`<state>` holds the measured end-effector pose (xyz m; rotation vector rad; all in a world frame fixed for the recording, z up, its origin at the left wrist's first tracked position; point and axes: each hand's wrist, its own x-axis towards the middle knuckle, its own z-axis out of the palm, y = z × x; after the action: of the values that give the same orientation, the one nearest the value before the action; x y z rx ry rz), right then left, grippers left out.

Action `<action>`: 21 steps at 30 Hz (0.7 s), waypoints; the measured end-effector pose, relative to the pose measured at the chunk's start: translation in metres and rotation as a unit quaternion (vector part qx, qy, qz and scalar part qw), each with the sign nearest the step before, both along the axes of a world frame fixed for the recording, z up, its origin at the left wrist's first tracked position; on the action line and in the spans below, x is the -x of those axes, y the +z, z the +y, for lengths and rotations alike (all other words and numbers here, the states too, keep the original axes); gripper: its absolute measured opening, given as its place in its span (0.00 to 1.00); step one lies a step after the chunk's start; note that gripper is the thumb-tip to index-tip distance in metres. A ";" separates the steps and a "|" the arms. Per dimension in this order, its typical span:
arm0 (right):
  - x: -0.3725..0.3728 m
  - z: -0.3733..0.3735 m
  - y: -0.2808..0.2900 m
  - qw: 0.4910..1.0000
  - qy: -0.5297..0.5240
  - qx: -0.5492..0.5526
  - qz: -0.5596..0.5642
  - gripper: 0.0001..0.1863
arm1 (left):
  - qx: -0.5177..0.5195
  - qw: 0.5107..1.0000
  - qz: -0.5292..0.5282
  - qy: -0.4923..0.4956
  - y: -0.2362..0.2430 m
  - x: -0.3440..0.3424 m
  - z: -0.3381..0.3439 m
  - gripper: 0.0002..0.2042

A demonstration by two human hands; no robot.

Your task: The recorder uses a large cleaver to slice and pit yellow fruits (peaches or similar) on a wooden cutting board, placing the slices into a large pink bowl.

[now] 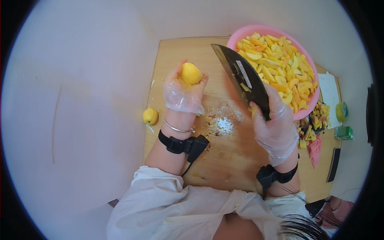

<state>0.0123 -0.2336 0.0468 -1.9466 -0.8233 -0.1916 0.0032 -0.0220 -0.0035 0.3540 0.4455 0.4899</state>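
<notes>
1. A pale wall (92, 80) rose beside the wooden bench (176, 50).
2. One peeled, roundish peach-like fruit (191, 74) sat above the bench in the gloved left hand (184, 93), whose fingers curled around it.
3. One broad black knife (252, 76) slanted to its right, apart from it, tip up and leftward, grasped by the gloved right hand (276, 126).
4. One second whole fruit (150, 116) lay on the bench, nearer the left hand.
5. One pink basin (260, 29), right of the knife, held yellow slices (274, 62) too many to count.

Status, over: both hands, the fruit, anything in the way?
Left hand holding fruit. Right hand gripping knife, blade apart from fruit. Nothing seen between them; scraps on table.
</notes>
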 end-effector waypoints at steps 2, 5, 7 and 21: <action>0.004 0.004 -0.003 1.000 0.012 -0.001 -0.002 0.22 | 0.013 1.000 -0.019 0.005 -0.001 0.001 0.004 0.13; 0.009 0.008 -0.004 0.999 0.023 0.043 0.011 0.22 | -0.003 1.000 -0.018 -0.012 -0.002 0.003 0.013 0.16; 0.011 0.011 -0.008 0.997 0.046 0.056 -0.020 0.23 | -0.028 0.992 -0.107 -0.068 -0.006 0.003 0.020 0.16; 0.035 0.015 0.005 0.990 0.048 0.132 -0.030 0.24 | -0.339 0.936 0.003 0.092 0.012 0.010 0.008 0.23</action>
<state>-0.0225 -0.2182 0.0518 -2.1488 -1.0228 -0.0867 -0.0070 -0.0142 0.0083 0.9852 0.3048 0.8239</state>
